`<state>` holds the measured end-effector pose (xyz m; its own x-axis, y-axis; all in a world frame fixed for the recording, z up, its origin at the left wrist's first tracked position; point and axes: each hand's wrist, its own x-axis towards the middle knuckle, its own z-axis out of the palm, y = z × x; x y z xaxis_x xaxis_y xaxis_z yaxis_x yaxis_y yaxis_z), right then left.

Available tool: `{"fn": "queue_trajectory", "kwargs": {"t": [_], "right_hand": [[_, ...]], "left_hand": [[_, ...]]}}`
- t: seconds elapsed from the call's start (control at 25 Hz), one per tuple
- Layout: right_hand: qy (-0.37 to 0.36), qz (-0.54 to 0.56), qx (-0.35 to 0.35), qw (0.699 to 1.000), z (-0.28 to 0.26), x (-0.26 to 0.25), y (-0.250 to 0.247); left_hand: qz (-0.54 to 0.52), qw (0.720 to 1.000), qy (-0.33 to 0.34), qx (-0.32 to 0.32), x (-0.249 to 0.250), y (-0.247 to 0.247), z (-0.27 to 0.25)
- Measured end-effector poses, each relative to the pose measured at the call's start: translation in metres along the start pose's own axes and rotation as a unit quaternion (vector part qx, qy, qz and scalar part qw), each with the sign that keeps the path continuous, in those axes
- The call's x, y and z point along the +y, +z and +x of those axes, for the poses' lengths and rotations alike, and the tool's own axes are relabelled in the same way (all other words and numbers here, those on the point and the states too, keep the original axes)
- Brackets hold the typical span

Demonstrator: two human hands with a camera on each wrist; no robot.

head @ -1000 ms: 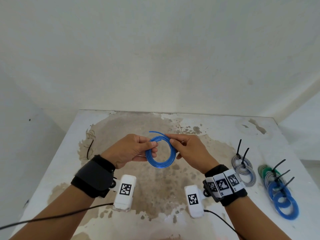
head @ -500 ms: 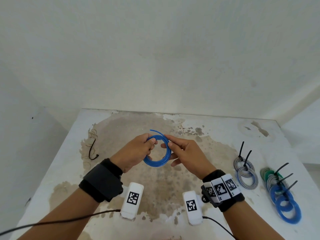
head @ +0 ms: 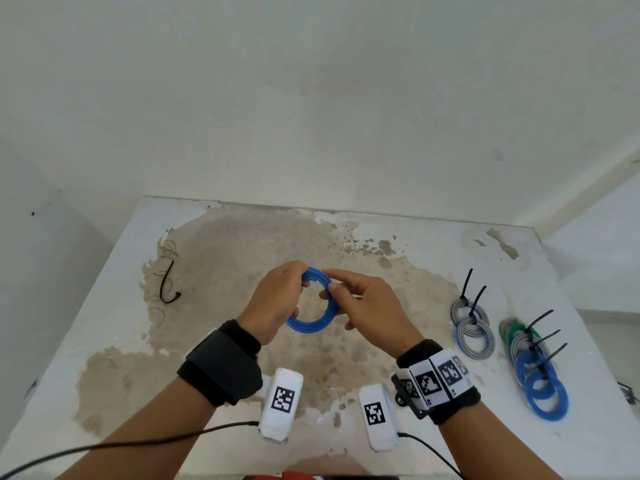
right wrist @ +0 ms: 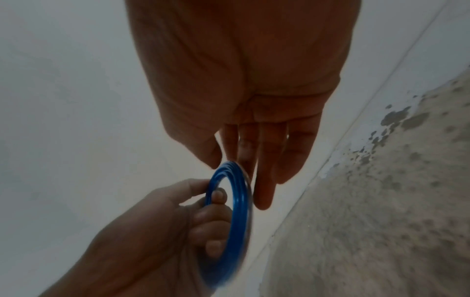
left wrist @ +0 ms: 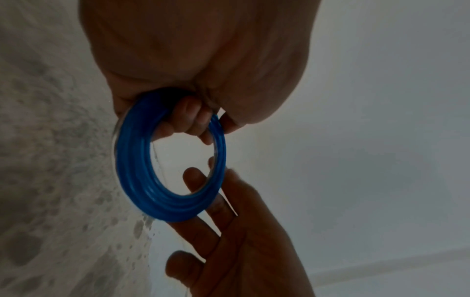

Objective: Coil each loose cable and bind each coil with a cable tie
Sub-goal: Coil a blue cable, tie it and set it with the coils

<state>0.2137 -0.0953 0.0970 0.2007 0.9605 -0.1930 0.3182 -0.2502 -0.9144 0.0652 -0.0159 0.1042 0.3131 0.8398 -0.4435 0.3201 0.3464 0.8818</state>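
Observation:
A blue cable coil (head: 309, 325) hangs in the air above the middle of the table, with no tie on it. My left hand (head: 277, 301) grips its left side, and in the left wrist view the fingers (left wrist: 189, 118) curl through the ring (left wrist: 134, 170). My right hand (head: 367, 306) holds the right rim lightly between the thumb and nearly straight fingers (right wrist: 264, 180) that lie behind the coil (right wrist: 241, 201). A loose black cable tie (head: 168, 287) lies curved on the table at the far left.
Two grey coils (head: 472, 329) bound with black ties lie on the right of the stained white table (head: 221, 265). Further right is a pile of green, grey and blue bound coils (head: 540, 386). Walls close in behind the table and on the left.
The cable end that stuck out at the top of the coil now lies in with the turns. My right hand slid along the rim; both hands stayed close together.

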Motion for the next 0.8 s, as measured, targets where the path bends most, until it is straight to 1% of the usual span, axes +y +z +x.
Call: {"fn": "queue_trajectory", "kwargs": {"t": [0.08, 0.16, 0.32, 0.48, 0.56, 0.68, 0.8], "right_hand": [[0.009, -0.003, -0.026, 1.0, 0.0, 0.0, -0.006], [-0.004, -0.012, -0.035, 0.999, 0.0, 0.001, -0.012], [0.001, 0.008, -0.035, 0.999, -0.004, 0.005, -0.028], [0.021, 0.0, -0.085, 0.996, -0.013, 0.013, -0.051], [0.015, -0.002, -0.102, 0.995, -0.018, 0.016, -0.063], [-0.003, 0.013, -0.097, 0.995, -0.023, 0.021, -0.077], [-0.009, 0.031, -0.091, 0.995, -0.026, 0.026, -0.088]], "left_hand": [[0.037, 0.999, 0.019, -0.013, -0.001, 0.007, -0.006], [0.067, 0.997, 0.038, -0.014, -0.002, 0.015, -0.011], [0.057, 0.996, 0.069, 0.009, 0.003, 0.03, -0.014], [0.046, 0.997, 0.053, -0.028, 0.005, 0.051, -0.024], [0.051, 0.996, 0.05, -0.045, 0.006, 0.061, -0.031], [0.044, 0.996, 0.057, -0.052, 0.01, 0.073, -0.037], [0.061, 0.993, 0.078, -0.062, 0.012, 0.082, -0.041]]}}
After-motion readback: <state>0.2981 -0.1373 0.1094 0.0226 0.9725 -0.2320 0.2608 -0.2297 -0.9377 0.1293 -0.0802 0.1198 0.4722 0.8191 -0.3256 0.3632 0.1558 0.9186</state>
